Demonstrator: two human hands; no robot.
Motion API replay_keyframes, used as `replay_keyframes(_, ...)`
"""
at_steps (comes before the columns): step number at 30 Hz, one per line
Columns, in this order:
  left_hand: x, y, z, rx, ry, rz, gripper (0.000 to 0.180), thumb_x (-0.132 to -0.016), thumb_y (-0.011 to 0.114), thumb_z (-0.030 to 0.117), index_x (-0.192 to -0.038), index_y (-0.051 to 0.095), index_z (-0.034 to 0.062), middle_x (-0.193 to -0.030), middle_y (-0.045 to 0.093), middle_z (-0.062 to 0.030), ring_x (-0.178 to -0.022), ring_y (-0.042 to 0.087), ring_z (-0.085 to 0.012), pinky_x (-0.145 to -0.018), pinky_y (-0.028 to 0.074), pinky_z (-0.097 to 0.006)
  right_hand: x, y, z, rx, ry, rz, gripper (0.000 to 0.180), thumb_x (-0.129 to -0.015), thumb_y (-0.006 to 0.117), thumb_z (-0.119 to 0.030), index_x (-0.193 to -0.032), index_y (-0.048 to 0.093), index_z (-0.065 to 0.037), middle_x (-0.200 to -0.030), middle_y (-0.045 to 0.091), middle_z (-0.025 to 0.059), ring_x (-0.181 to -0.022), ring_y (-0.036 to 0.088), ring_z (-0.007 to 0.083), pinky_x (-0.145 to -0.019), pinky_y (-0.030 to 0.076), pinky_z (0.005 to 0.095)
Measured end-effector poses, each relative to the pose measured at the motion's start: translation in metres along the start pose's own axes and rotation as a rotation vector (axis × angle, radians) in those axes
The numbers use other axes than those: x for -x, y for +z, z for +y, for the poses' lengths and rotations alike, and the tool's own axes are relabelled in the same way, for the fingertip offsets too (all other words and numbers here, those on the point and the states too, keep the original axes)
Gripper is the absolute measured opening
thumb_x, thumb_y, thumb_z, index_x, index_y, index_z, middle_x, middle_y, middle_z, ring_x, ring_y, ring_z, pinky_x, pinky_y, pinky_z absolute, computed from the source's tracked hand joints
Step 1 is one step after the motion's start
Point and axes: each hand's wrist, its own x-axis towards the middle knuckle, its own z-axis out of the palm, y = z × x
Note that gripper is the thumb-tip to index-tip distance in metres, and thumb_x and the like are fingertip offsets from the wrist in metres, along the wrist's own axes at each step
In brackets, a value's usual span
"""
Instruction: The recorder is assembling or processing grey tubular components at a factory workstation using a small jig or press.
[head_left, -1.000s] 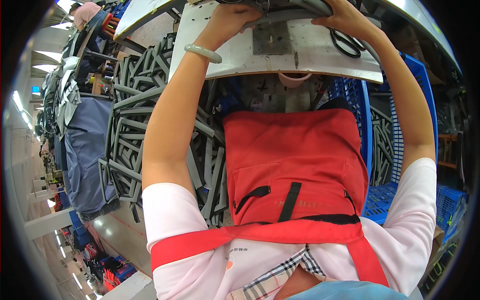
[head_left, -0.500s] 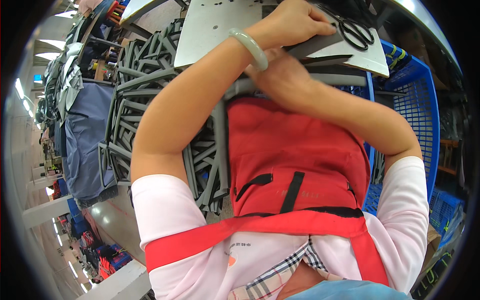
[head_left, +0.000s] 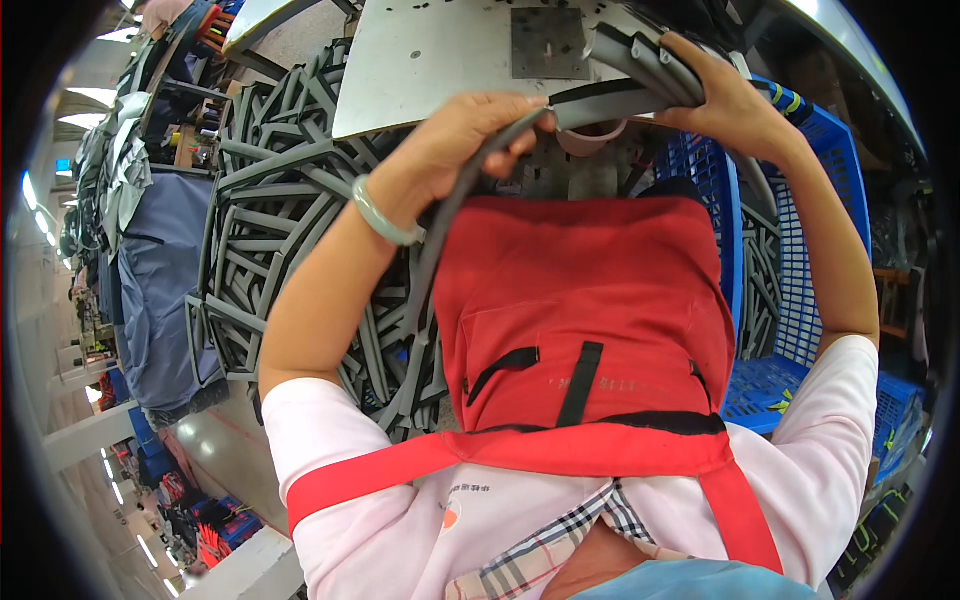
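My right hand (head_left: 738,108), over the table's right edge, is closed round several rolled grey strips (head_left: 640,62), their tube-like ends pointing left. Out of that grip a flat grey strip (head_left: 605,105) runs left to my left hand (head_left: 470,145). The left hand, with a pale bangle (head_left: 385,212) on its wrist, pinches at the strip with thumb and fingers; it is slightly blurred. A long grey tube-like strip (head_left: 440,235) hangs from this hand past the left side of my red apron (head_left: 590,270). Whether it is one piece with the flat strip, I cannot tell.
The white table (head_left: 430,60) ahead carries a dark square plate (head_left: 548,44) and small black bits. On the left lies a large heap of grey strips (head_left: 270,240). A blue crate (head_left: 800,240) at the right holds more strips. Beyond the heap hangs blue-grey cloth (head_left: 165,280).
My crossed hands have parted: the left moved left and down, the right went right. Several strips now sit in the right hand, one stretched between both. The scissors no longer show plainly.
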Motion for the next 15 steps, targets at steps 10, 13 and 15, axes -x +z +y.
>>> replay_keyframes(10, -0.035, -0.010, 0.055, -0.675, 0.334, 0.345, 0.034, -0.088, 0.069, 0.025, -0.108, 0.069, -0.0019, -0.077, 0.062, -0.0024, -0.059, 0.042, -0.0045, -0.054, 0.034, -0.019, -0.037, -0.012, 0.028, 0.102, 0.106, 0.106, 0.082, -0.077, 0.076, -0.028, -0.144, 0.039, 0.000, -0.114, 0.063, 0.0198, -0.100, 0.063, 0.0240, -0.095, 0.044, 0.0318)
replay_keyframes(13, -0.052, -0.015, 0.055, -0.616, 0.347, 0.364, 0.033, -0.088, 0.069, 0.025, -0.108, 0.070, -0.0010, -0.077, 0.063, -0.0024, -0.060, 0.042, -0.0049, -0.054, 0.035, -0.020, -0.045, -0.012, 0.045, 0.109, 0.088, 0.110, 0.081, -0.077, 0.075, -0.027, -0.144, 0.039, 0.000, -0.115, 0.063, 0.0194, -0.102, 0.062, 0.0238, -0.095, 0.044, 0.0319)
replay_keyframes(15, -0.060, -0.022, 0.054, -0.600, 0.334, 0.408, 0.030, -0.089, 0.069, 0.024, -0.108, 0.071, 0.0002, -0.078, 0.063, -0.0025, -0.060, 0.043, -0.0055, -0.055, 0.035, -0.020, -0.049, -0.016, 0.037, 0.120, 0.059, 0.134, 0.079, -0.078, 0.075, -0.025, -0.144, 0.039, -0.001, -0.115, 0.063, 0.0194, -0.104, 0.062, 0.0239, -0.096, 0.044, 0.0318)
